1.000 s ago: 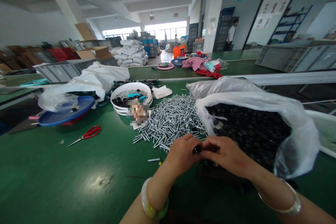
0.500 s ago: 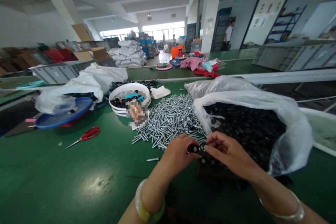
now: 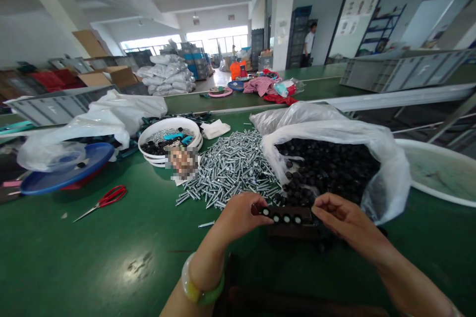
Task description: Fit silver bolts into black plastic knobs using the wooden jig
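Note:
My left hand [image 3: 238,217] pinches the left end of a dark bar [image 3: 286,216] that carries three black knobs with pale centres. The bar lies low over the green table [image 3: 92,257]. At the bar's right end is my right hand [image 3: 344,222], fingers curled; whether it touches the bar I cannot tell. Just beyond my hands a pile of silver screws [image 3: 230,166] spreads across the table. A clear plastic bag [image 3: 375,148] full of black knobs [image 3: 327,166] lies open to the right of the screws.
White bowls [image 3: 163,129] with small parts stand behind the screws. Red scissors [image 3: 106,198] and a blue dish [image 3: 63,171] lie at the left. A loose screw [image 3: 206,224] lies near my left hand. A white tray [image 3: 442,178] sits at the right. A person [image 3: 308,42] stands far back.
My hands have drawn apart, baring a bar with three knobs between them. The view has swung to the right, so everything on the table sits further left.

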The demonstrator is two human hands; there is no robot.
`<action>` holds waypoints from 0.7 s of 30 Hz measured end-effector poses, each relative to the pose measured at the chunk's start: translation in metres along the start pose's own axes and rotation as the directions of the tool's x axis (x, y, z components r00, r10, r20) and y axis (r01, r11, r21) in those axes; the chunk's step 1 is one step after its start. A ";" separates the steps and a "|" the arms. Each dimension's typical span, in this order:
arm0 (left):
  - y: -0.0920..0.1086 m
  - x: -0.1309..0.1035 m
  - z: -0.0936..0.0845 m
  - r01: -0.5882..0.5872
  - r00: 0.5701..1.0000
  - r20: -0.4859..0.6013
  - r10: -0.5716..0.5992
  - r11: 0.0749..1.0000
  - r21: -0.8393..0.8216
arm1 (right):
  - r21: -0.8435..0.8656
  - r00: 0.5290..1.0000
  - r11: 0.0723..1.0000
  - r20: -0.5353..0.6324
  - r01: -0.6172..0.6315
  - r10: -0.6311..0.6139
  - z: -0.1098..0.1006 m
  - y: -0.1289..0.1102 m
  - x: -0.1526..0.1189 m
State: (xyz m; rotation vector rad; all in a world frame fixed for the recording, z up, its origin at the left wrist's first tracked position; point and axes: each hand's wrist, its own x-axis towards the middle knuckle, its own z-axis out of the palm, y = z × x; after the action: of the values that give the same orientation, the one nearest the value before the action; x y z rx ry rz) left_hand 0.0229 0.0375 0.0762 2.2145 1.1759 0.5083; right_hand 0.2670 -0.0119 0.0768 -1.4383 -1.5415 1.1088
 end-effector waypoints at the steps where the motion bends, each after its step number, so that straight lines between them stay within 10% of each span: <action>1: 0.001 0.000 0.000 0.003 1.000 -0.003 -0.003 1.000 -0.020 | -0.006 1.000 1.000 -0.007 -0.009 0.009 -0.001 0.002 -0.001; 14: 0.027 -0.008 -0.017 0.007 0.964 -0.266 0.003 0.999 0.035 | -0.093 0.998 0.994 0.002 0.059 -0.059 0.003 0.006 -0.005; 21: 0.065 -0.016 -0.015 -0.245 0.963 -0.183 0.200 0.932 -0.267 | -0.166 0.974 0.960 0.016 0.226 -0.226 0.007 0.003 -0.024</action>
State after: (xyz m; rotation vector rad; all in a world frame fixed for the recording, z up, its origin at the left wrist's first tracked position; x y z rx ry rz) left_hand 0.0460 0.0003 0.1285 2.0910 0.8604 0.8989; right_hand 0.2633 -0.0364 0.0728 -1.3294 -1.7820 0.8580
